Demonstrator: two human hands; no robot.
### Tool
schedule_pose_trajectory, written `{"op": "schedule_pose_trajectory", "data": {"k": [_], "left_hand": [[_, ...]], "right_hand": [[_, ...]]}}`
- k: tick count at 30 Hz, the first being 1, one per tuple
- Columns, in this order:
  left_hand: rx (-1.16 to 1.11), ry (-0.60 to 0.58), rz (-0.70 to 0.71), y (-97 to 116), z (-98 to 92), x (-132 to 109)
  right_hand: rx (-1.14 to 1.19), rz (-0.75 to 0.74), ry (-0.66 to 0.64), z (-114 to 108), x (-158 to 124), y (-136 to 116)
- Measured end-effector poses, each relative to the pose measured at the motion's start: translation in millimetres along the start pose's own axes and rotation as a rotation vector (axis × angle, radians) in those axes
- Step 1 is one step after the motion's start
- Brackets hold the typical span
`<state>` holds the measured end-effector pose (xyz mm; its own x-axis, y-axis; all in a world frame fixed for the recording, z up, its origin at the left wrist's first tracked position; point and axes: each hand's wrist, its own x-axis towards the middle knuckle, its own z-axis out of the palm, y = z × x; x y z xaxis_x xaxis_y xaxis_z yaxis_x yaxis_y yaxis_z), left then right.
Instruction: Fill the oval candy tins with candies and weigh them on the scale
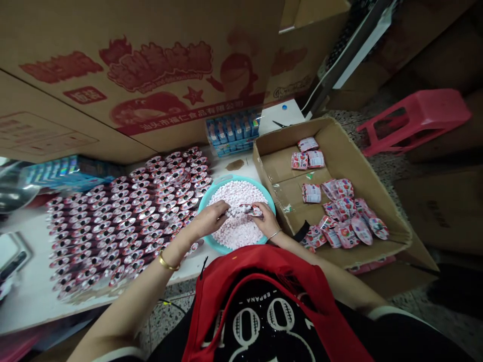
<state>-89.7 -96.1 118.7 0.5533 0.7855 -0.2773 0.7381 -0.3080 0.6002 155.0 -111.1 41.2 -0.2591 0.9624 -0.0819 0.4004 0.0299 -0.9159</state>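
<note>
A teal bowl [211, 193] full of small pink-and-white candies [241, 193] sits on the white table in front of me. Both hands are over it. My left hand [212, 217] and my right hand [264, 219] are closed on the two ends of a small pink pouch [247, 209], held just above the candies. Left of the bowl lie overlapping rows of empty pink pouches [128, 223]. Right of the bowl an open cardboard box [341, 156] holds several filled pink pouches [345, 216].
Large printed cartons [143, 75] stand behind the table. Blue packets [233, 131] are stacked behind the bowl, with more at the left [64, 171]. A pink plastic stool [415, 118] stands on the floor at the right. My red apron [264, 301] fills the lower view.
</note>
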Motion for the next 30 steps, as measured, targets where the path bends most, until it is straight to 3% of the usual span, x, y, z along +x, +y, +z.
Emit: {"op": "schedule_pose_trajectory", "data": {"k": [3,7,12,16,19,23,26,28,30], "left_hand": [[0.181,-0.069,-0.09,25,-8.1,5],[0.33,-0.063,-0.199,56,-10.5,12],[0.379,-0.065,-0.199,67,-26.7,6],[0.267,-0.001,-0.16,51,-33.5,-3],[0.049,0.074,-0.042,36,-18.1,-2],[-0.043,0.088,0.008,14,1.9,1],[-0.025,0.207,-0.084,-14,-7.7,-4],[0.044,0.318,-0.2,-41,-22.6,-12],[0.14,0.386,-0.33,-73,-35.7,-24]], "right_hand": [[-0.001,-0.031,-0.019,4,3,-2],[0.011,-0.055,-0.038,7,2,-2],[0.041,-0.061,-0.035,7,2,-1],[0.08,-0.062,-0.048,8,4,-5],[0.113,-0.075,-0.08,15,4,-15],[0.146,-0.121,-0.153,17,9,-35],[0.029,-0.186,-0.068,-7,23,-42],[-0.126,-0.21,0.101,-38,38,-36],[-0.289,-0.118,0.267,-78,55,-19]]}}
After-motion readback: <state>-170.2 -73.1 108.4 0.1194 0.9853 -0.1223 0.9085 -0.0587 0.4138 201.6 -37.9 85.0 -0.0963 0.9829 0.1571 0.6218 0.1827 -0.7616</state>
